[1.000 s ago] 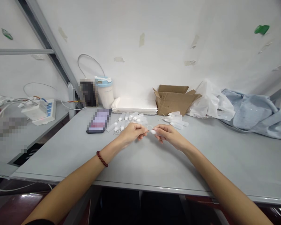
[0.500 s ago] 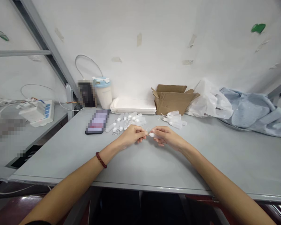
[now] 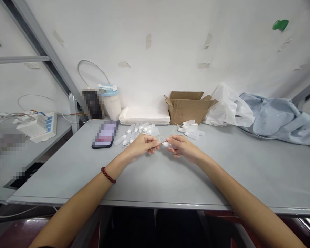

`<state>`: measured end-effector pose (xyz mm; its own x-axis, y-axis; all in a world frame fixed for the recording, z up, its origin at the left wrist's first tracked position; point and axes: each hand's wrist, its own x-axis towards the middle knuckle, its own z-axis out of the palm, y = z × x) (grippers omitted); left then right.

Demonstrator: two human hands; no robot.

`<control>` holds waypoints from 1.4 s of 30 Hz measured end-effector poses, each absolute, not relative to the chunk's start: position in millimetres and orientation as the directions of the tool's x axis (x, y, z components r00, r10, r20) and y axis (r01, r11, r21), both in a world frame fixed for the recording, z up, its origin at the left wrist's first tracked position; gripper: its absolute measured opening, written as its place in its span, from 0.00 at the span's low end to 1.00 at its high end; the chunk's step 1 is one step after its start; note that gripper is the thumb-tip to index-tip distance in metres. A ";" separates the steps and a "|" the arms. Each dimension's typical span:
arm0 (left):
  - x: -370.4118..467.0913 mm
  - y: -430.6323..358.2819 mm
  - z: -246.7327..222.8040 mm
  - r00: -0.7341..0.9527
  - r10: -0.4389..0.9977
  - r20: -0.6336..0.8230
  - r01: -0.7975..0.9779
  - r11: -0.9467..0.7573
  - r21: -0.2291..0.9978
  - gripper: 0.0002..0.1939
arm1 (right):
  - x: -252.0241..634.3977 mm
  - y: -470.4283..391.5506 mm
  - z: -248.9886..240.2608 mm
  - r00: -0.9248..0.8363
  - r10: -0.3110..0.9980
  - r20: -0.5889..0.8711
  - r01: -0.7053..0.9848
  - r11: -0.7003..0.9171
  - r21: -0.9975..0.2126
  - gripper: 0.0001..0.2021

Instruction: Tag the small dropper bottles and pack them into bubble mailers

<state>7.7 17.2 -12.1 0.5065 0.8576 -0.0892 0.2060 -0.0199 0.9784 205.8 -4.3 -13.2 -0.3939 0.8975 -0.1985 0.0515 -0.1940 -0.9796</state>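
The right hand (image 3: 183, 146) grips a small translucent plastic bottle with a white cap (image 3: 165, 144); the left hand (image 3: 143, 146) pinches close by its tip, at a thin pale loop (image 3: 162, 137). Whether the loop is fastened, I cannot tell. Similar bottles lie in a larger left group (image 3: 136, 128) and a smaller right one (image 3: 189, 128). The grey desk (image 3: 155, 186) shows bare between both forearms, down to its front edge.

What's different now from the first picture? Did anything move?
Only the view shifted a little, so the things on the table appear further left. Nothing was grabbed or let go: the right hand still holds the small tube, and the left hand still pinches its string. The box and phone stayed put.
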 end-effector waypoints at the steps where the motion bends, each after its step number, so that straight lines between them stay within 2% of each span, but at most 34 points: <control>1: 8.6 15.9 -12.0 0.508 0.857 -0.088 0.213 -0.026 0.977 0.13 | 204.9 -5.1 -13.6 -0.391 0.897 -0.207 0.050 -0.204 -0.978 0.17; 11: 10.8 10.8 -16.5 0.506 0.858 -0.088 0.257 -0.052 0.965 0.11 | 199.8 -10.3 -13.7 -0.377 0.874 -0.306 0.073 -0.302 -0.951 0.19; 18: 10.0 13.1 -8.8 0.528 0.845 -0.082 0.235 -0.052 0.971 0.12 | 201.5 -8.2 -10.3 -0.388 0.883 -0.265 0.041 -0.271 -0.962 0.18; 29: 2.7 20.2 -4.7 0.544 0.839 0.011 0.233 -0.164 0.958 0.12 | 201.4 -5.0 -1.9 -0.406 0.890 -0.207 0.031 -0.213 -0.977 0.20; 34: 1.8 22.2 -4.1 0.517 0.856 -0.016 0.232 -0.122 0.965 0.13 | 203.9 -5.1 -2.8 -0.392 0.896 -0.209 0.021 -0.219 -0.976 0.20; 39: 0.2 26.1 -6.1 0.386 0.921 -0.043 0.181 -0.030 0.983 0.11 | 209.4 -3.5 -2.9 -0.294 0.927 -0.232 0.018 -0.237 -0.971 0.17; 42: 3.5 22.8 -7.0 0.434 0.900 -0.038 0.202 -0.056 0.978 0.11 | 209.1 -3.6 -3.7 -0.301 0.920 -0.251 0.030 -0.254 -0.967 0.16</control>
